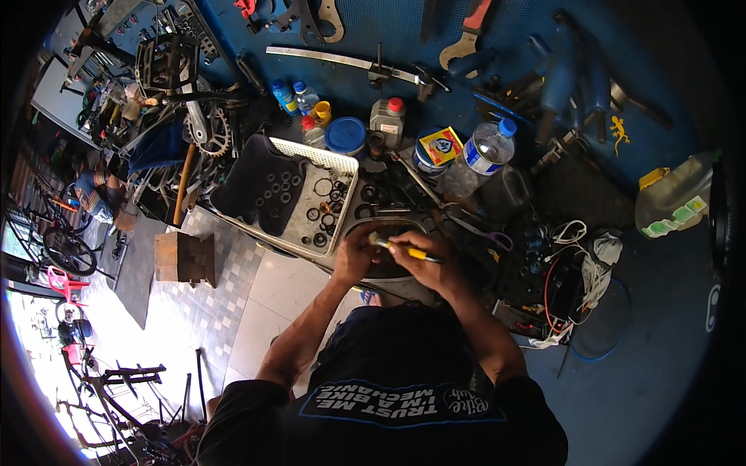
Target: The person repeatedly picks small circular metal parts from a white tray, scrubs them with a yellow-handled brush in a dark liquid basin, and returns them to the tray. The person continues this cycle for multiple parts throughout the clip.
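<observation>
My right hand (pixel 418 268) is closed around a brush (pixel 423 255) with a yellow handle; its pale tip points left toward my left hand. The fingers of my left hand (pixel 355 255) are curled closed beside that tip, around something too small and shaded to make out. Both hands are over a round, dark-bottomed basin (pixel 404 223) at the bench's front edge. Just left of it stands a white plastic tray (pixel 301 242), holding several metal rings (pixel 321 239) and bearings. More rings (pixel 273 189) lie on a black cloth (pixel 252 175) in the tray.
Behind the basin stand a clear bottle (pixel 488 147), a blue-lidded tub (pixel 346 136) and a grey bottle (pixel 387 120). Purple-handled scissors (pixel 497 239) and tangled cables (pixel 594 272) are to the right. Tools hang on the blue wall (pixel 373 27). A wooden block (pixel 183 258) is at left.
</observation>
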A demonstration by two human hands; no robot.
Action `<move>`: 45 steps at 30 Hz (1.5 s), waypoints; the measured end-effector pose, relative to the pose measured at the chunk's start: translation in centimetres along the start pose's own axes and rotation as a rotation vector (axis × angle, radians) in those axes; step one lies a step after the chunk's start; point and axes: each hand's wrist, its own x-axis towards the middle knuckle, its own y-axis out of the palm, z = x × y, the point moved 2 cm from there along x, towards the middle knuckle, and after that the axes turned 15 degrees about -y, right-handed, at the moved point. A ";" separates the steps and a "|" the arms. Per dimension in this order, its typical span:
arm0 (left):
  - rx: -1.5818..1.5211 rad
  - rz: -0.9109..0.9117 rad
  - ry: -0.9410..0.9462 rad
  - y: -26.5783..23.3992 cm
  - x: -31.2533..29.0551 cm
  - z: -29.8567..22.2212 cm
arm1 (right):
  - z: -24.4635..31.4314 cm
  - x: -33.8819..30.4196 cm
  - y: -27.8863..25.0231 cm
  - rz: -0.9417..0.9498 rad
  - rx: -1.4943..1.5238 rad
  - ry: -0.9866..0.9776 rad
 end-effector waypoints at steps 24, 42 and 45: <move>0.565 -0.052 0.434 0.8 -1.7 -2.9 | -4.4 -4.0 -1.7 -0.097 -0.179 0.039; 0.985 -0.655 0.081 -24.0 6.7 -2.8 | -4.7 -3.8 -2.1 -0.094 -0.150 0.070; 0.789 -0.596 0.266 -20.4 5.9 -4.5 | -4.9 -3.6 -2.0 -0.090 -0.161 0.068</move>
